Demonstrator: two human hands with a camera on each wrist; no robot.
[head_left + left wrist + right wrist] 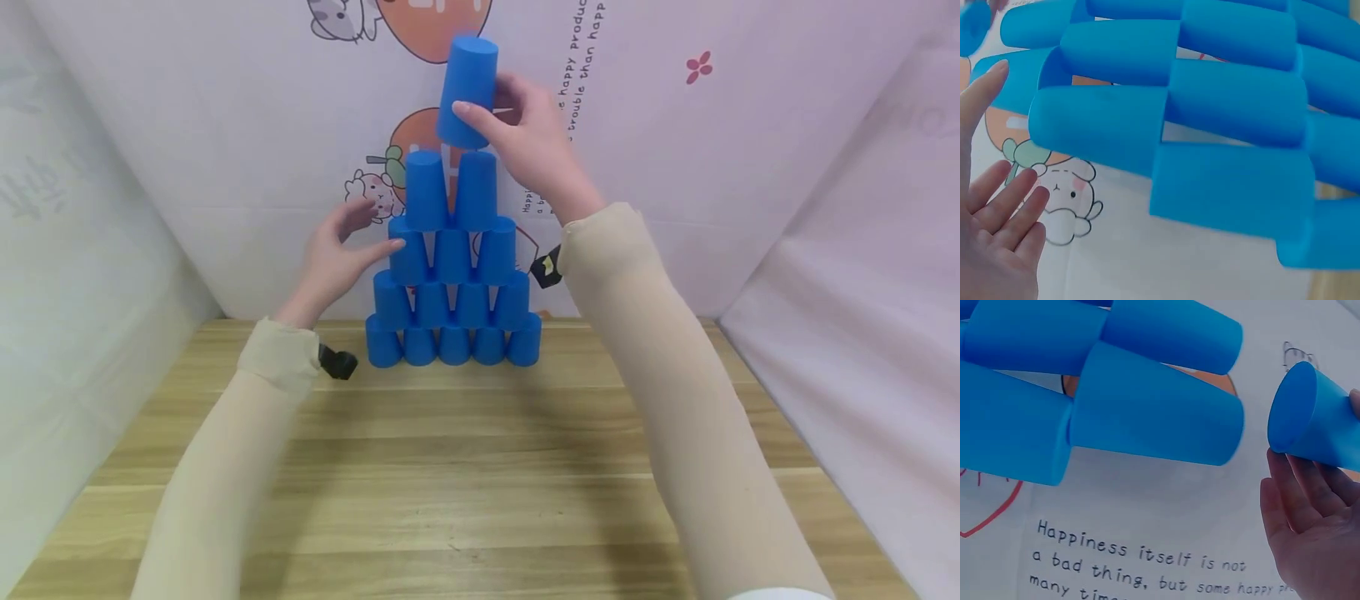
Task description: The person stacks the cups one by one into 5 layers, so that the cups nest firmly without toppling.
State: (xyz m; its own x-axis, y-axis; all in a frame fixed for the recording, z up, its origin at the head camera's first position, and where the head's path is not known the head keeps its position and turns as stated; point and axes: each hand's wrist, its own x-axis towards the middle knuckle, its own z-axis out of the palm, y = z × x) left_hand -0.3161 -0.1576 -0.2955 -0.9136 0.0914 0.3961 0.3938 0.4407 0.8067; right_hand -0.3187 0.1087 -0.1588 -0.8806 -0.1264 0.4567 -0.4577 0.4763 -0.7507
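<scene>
Upside-down blue cups stand in a stepped stack, with two cups on its top row, among them the left one (425, 193). My right hand (534, 137) grips another upside-down blue cup (467, 83) between thumb and fingers, slightly tilted. In the right wrist view, a gap separates the open rim of this held cup (1294, 409) from the top-row cup (1160, 406). My left hand (335, 254) is beside the stack's left side, thumb and fingers spread. The left wrist view shows this hand (997, 250) with nothing in its grasp.
A wooden table (450, 467) carries the stack near its back edge. Behind rises a white printed cloth (637, 150) with cartoon drawings and writing. Pale cloth walls stand on the left (97, 217) and right (847, 275).
</scene>
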